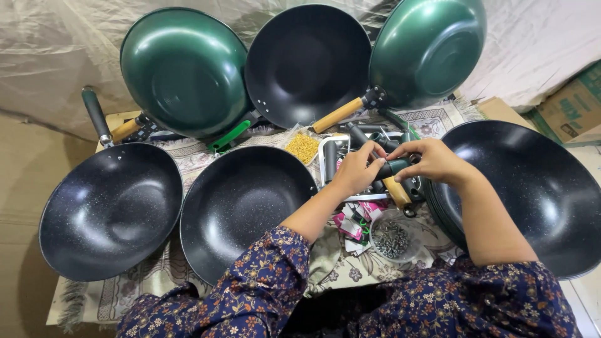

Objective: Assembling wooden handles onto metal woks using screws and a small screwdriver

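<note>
Hands meet over the middle of the worktop (81, 300), which is covered with a patterned cloth. We see the left hand (357, 170) curled around the dark end of a pan handle (395, 181), fingers closed on it. The right hand (432, 161) pinches the same handle from the other side, fingertips (400, 155) pressed to the black part. The handle's wooden section points down toward the person, just beside the rim of a stack of black woks (532, 188) on the right.

Under the hands we note a white tray (325, 156) holding more dark handles; exact count cannot be told. A small bag of yellow pieces (303, 147) lies to the left of the tray. A round clear dish of dark screws (393, 239) sits just below the hands, next to a heap of pink and green packets (354, 224).

Two more black woks rest open side up on the cloth: one at far left (109, 209), one at centre left (241, 206), near each other. Behind them three pans lean against a draped sheet: a green one at left (181, 69), a black one in the middle (307, 62), a green one at right (429, 47) with a wooden handle (338, 116). Both forearms wear floral dark sleeves (250, 294).
</note>
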